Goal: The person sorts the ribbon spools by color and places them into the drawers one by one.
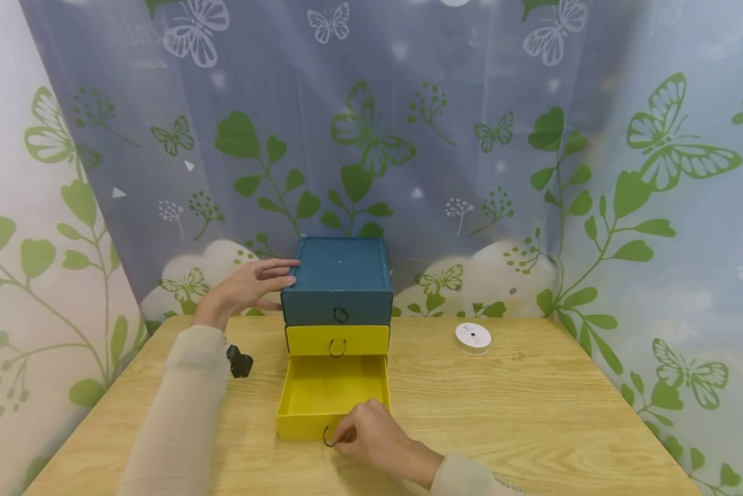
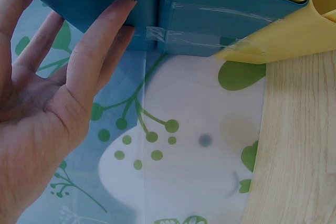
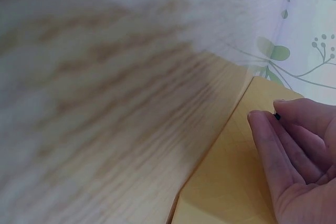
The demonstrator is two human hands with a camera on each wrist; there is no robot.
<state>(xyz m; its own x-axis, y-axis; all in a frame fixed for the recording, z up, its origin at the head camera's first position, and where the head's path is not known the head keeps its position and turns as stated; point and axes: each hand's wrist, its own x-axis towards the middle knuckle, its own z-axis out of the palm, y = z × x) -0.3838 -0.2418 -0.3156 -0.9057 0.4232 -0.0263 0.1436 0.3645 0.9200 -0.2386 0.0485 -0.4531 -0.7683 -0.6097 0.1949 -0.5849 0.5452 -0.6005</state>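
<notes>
A stack of small drawers stands on the table, its casing [image 1: 340, 265] blue. The bottom yellow drawer [image 1: 300, 427] is pulled well out, and its inside shows no contents. My right hand [image 1: 374, 437] pinches the black ring handle [image 1: 327, 437] on that drawer's front between thumb and fingers. My left hand [image 1: 241, 286] lies against the casing's upper left side, fingers fairly straight and fingertips at the top edge. The left wrist view shows these fingers [image 2: 89, 51] on the blue side wall. Above the open drawer, a second yellow drawer [image 1: 306, 339] and a blue drawer front [image 1: 309, 308] sit closed.
A white spool [image 1: 473, 336] lies on the table right of the drawers. To their left, near the left sleeve, is a small black object [image 1: 240, 362]. Behind the wood-grain table [image 1: 502, 420] hangs a curtain [image 1: 446, 165] with butterflies and leaves.
</notes>
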